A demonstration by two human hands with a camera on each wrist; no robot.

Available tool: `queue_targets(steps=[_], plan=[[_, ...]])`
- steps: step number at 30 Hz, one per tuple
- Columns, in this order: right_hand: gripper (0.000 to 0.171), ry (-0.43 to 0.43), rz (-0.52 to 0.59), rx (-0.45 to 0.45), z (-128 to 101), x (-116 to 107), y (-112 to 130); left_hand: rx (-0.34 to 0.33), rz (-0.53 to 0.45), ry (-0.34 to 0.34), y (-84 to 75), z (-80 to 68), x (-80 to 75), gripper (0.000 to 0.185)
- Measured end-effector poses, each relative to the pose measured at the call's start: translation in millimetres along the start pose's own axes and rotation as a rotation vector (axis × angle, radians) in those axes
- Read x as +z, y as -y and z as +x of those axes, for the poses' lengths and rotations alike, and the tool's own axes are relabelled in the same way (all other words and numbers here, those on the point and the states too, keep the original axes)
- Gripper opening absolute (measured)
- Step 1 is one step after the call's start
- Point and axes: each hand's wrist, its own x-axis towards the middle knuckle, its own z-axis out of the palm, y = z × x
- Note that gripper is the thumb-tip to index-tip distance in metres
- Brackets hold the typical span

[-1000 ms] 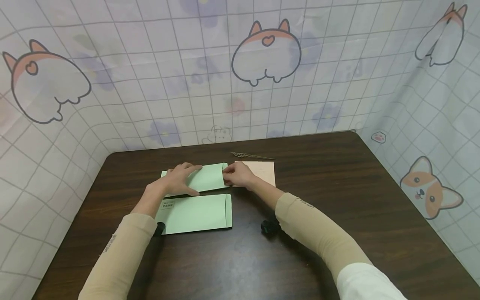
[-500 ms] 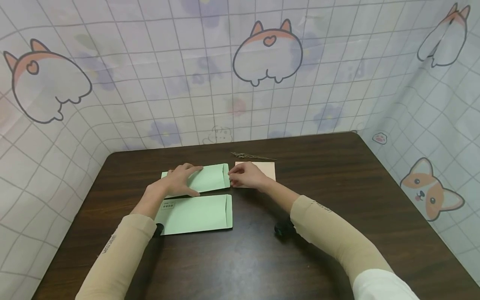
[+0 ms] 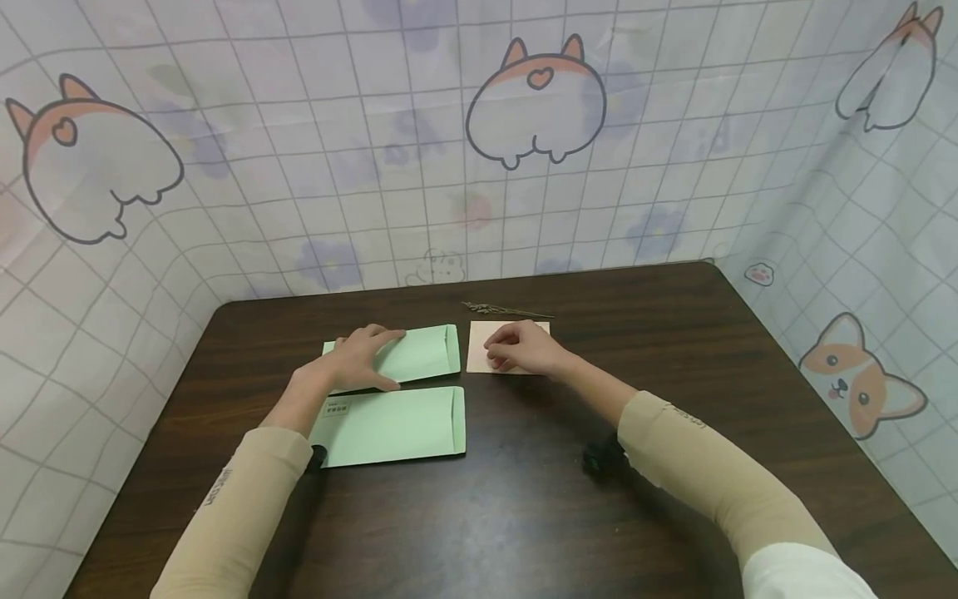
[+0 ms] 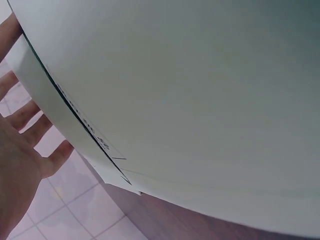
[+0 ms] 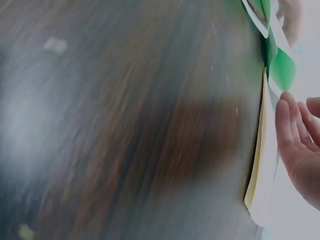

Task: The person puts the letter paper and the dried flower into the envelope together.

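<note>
My left hand (image 3: 353,359) rests with spread fingers on the far green envelope (image 3: 421,353), which lies flat with its flap end to the right. A second green envelope (image 3: 397,428) with a small printed box at its left lies nearer me; in the left wrist view, a pale envelope (image 4: 200,100) fills most of the picture. Over a cream paper card (image 3: 477,349) hovers my right hand (image 3: 527,348), fingers loosely bent and nothing visible between them. The right wrist view shows its relaxed fingers beside the card's edge and the far envelope's raised green opening (image 5: 282,70).
A dried grass sprig (image 3: 494,309) lies just behind the card on the dark wooden table (image 3: 674,349). A patterned cloth (image 3: 374,208) hangs along the back and both sides of the table.
My right hand has drawn away from the far envelope's flap end, moving right across the cream card. The left hand stays where it was on the envelope.
</note>
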Motion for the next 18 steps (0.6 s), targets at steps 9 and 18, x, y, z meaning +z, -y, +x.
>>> queue_targets(steps=[9, 18], plan=[[0.028, -0.031, -0.046, -0.002, -11.0, -23.4, -9.4, -0.001, 0.007, -0.002, 1.2, 0.0, 0.6, 0.096], [0.030, -0.117, -0.078, 0.051, -16.5, -44.0, -17.2, 0.003, 0.006, -0.002, 0.6, -0.7, -0.3, 0.096]])
